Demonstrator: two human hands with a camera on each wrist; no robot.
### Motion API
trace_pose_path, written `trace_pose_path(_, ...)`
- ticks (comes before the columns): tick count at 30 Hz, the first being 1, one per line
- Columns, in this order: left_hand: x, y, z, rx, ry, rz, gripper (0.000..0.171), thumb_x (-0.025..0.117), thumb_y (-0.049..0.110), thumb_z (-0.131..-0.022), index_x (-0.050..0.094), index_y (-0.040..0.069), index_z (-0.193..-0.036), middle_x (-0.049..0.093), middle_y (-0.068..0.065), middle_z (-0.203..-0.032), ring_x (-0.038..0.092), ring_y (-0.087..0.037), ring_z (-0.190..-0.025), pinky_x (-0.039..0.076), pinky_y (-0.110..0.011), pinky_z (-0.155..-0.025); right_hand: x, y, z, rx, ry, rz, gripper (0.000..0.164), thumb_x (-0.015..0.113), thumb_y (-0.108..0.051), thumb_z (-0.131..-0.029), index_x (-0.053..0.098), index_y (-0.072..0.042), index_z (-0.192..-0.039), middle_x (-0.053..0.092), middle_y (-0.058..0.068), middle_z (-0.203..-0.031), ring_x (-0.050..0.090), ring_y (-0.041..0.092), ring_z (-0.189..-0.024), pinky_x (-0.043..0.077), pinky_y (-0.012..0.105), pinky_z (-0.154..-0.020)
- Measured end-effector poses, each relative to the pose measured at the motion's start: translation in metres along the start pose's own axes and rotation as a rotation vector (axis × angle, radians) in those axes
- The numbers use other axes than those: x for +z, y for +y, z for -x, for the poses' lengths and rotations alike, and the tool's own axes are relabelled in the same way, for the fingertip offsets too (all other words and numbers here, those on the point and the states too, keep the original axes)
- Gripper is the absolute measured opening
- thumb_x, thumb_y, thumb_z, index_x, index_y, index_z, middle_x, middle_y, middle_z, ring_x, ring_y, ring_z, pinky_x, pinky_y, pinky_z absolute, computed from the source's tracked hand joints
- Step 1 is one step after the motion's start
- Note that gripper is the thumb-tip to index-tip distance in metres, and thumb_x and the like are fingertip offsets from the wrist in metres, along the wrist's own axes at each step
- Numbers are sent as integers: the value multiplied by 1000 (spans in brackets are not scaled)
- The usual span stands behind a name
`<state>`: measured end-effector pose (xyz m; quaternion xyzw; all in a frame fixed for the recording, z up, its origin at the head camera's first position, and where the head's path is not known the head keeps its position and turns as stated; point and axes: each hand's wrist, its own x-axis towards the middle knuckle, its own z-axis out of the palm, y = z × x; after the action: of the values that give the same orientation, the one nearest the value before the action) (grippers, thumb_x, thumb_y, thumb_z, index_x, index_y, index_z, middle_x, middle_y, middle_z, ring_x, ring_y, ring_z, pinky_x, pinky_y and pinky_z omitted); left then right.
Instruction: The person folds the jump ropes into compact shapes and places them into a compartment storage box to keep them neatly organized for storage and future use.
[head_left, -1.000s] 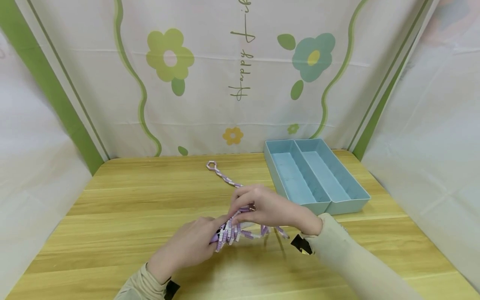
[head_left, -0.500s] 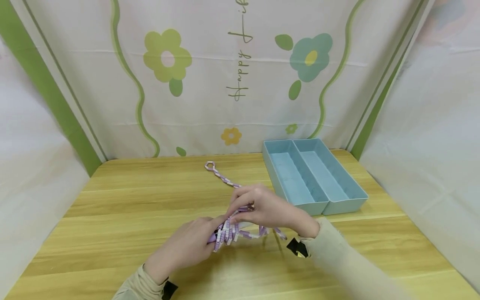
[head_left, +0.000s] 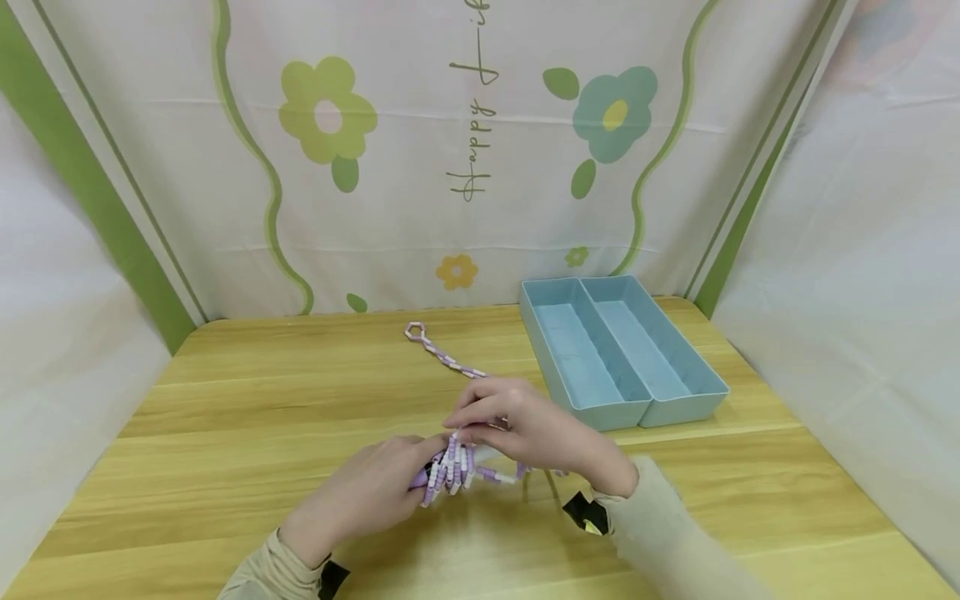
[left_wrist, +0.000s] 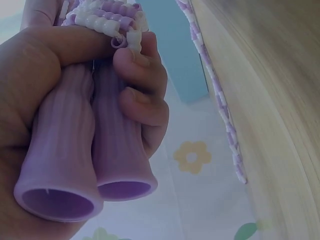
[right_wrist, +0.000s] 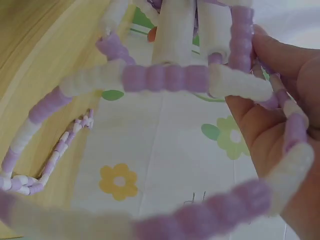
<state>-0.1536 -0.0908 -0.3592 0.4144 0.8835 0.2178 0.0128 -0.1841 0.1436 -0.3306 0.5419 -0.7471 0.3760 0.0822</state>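
My left hand (head_left: 371,487) grips the two purple handles (left_wrist: 62,145) of a beaded jump rope side by side, their flared open ends toward the left wrist camera. Purple and white beaded rope (head_left: 448,473) is wound in several turns round the handles just past the fingers. Above these turns, my right hand (head_left: 536,425) pinches a strand of the rope between thumb and fingers. A wide beaded loop (right_wrist: 165,78) hangs from it across the right wrist view. Pale cylindrical parts of the handles (right_wrist: 172,35) show behind that loop.
A loose tail of the rope (head_left: 450,360) lies on the wooden table (head_left: 262,400), ending in a small loop near the back. Two joined light blue trays (head_left: 600,408) stand at the back right. A flowered cloth (head_left: 405,167) hangs behind the table.
My right hand has shifted slightly left, its fingertips drawing a strand up over the wound turns. The rope hanging under its wrist shows less. The left hand keeps its grip; the whole view drifts slightly.
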Motion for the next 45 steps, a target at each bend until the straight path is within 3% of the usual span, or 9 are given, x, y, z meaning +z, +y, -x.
trace_pose_path(6,1,1,-3,24,-20,10,26,65,0,-85,58,17,-103,50,14,-77,49,-6,-66,43,-25,-58,1,0,6,35,68,-3,16,75,-1,-86,76,-4,-101,67,2,-99,61,6,-83,51,19,-68)
trace_pose_path(15,1,3,-4,36,-24,21,25,63,-2,-87,56,13,-106,52,11,-82,49,-6,-68,44,-24,-59,3,5,7,24,80,22,15,78,-1,-83,77,-1,-98,68,3,-96,61,6,-83,50,18,-68)
trace_pose_path(23,-1,0,-3,52,-71,221,40,57,1,-94,51,10,-133,57,11,-93,54,-4,-78,48,-24,-72,6,7,9,14,73,27,15,78,-3,-83,78,-2,-99,67,2,-94,61,7,-83,50,17,-68)
trace_pose_path(29,-4,-3,-1,60,-71,298,39,59,-3,-90,56,12,-126,58,12,-89,54,-3,-73,49,-22,-68,8,4,9,34,61,40,15,77,-5,-84,78,-3,-99,67,0,-93,59,6,-83,49,17,-68)
trace_pose_path(38,-6,-5,0,110,-26,242,35,66,-3,-86,64,14,-116,58,15,-84,53,0,-69,48,-19,-62,4,3,7,26,6,1,12,75,-8,-87,78,-5,-99,66,-3,-91,58,2,-80,49,17,-67)
trace_pose_path(45,-7,0,-2,190,57,156,37,67,-8,-79,66,18,-105,53,16,-76,46,1,-62,42,-16,-55,-7,14,6,49,-74,-195,16,75,-3,-86,77,-3,-101,71,-1,-92,61,7,-80,49,22,-60)
